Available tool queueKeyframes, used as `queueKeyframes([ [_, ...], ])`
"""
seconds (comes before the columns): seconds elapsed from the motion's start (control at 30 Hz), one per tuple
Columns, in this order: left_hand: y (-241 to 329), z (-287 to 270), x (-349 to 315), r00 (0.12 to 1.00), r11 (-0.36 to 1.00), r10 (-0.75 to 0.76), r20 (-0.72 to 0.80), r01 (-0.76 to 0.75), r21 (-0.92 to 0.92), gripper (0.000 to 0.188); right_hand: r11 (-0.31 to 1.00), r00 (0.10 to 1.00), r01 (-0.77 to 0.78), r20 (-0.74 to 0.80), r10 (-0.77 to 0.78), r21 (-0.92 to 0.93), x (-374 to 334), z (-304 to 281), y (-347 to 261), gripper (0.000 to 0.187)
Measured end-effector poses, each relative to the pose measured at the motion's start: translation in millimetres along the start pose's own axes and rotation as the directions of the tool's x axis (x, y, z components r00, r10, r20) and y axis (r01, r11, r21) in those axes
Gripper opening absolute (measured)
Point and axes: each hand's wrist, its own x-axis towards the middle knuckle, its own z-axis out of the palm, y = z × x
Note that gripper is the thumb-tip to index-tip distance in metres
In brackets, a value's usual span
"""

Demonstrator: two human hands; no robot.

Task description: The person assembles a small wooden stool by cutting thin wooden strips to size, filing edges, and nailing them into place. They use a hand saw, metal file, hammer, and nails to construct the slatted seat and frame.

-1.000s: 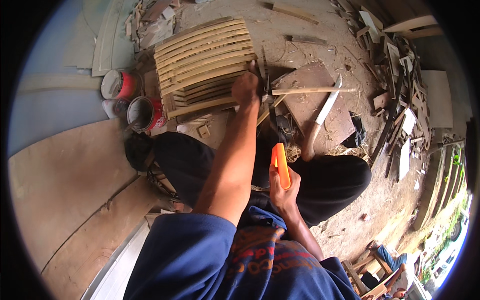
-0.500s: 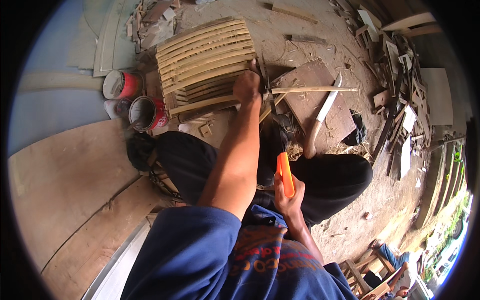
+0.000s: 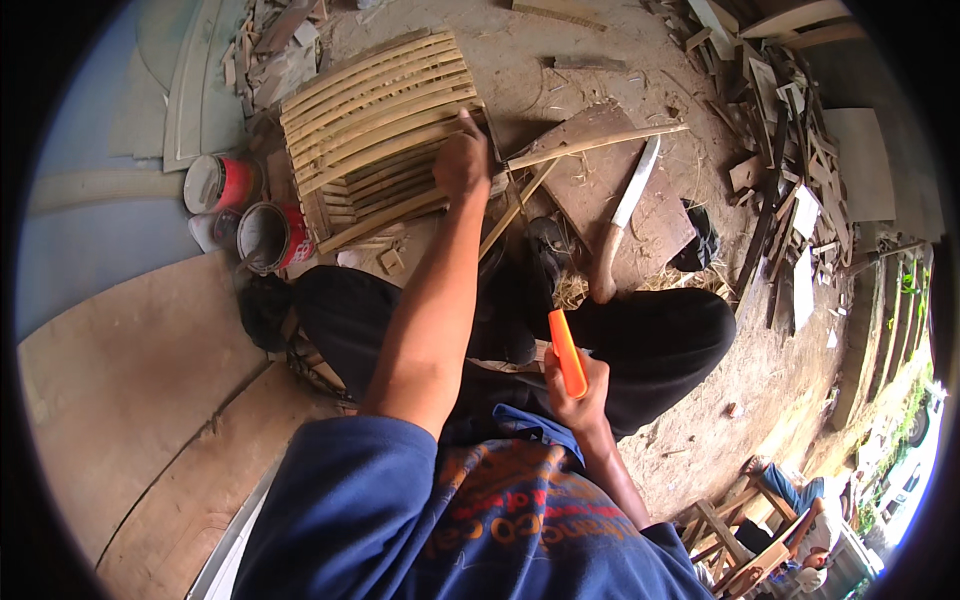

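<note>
My right hand is wrapped round the orange handle of a handsaw. Its dark, thin blade runs up and away toward the slatted frame's right edge. My left hand is closed on a bamboo strip at that edge, thumb pointing away from me; the strip juts out to the right past the blade. The slatted bamboo frame lies tilted on the floor, its pale strips side by side with a gap near its front. The exact contact of blade and strip is hard to make out.
A large knife with a wooden handle rests on a brown board. Red paint buckets stand at left beside plywood sheets. Scrap wood is heaped at right. Another person is at lower right.
The view has shifted, so the scene sits further left. The strip's free right end has tilted upward in the picture. Both hands keep their hold.
</note>
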Motion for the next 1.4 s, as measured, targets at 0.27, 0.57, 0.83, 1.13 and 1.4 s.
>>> queueKeyframes([
  [0.27,-53.5,-5.9,11.2,0.881,0.883,0.469,0.068,-0.464,-0.076,0.062,0.992,0.994,0.1,0.035,-0.102,0.073,-2.3,-5.5,9.0,0.024],
  [0.57,-130.5,-74.7,-27.5,0.446,0.445,0.885,-0.136,-0.895,-0.037,0.015,0.949,0.949,0.314,0.001,-0.314,0.024,-19.6,14.6,34.6,0.023],
  [0.83,-189.7,-107.0,-6.7,0.471,0.494,0.868,-0.156,-0.85,0.184,0.016,0.925,0.925,0.376,0.091,-0.37,-0.056,-5.9,21.0,26.3,0.027],
  [1.13,-150.6,-98.9,-19.4,0.666,0.599,0.719,0.2,-0.739,0.309,0.056,0.963,0.953,0.269,0.14,-0.268,0.017,-7.4,35.3,11.7,0.029],
  [1.4,-167.3,-86.1,-23.9,0.694,0.62,0.704,0.147,-0.703,0.349,0.059,0.968,0.95,0.248,0.185,-0.251,0.04,-27.0,25.0,7.9,0.026],
])
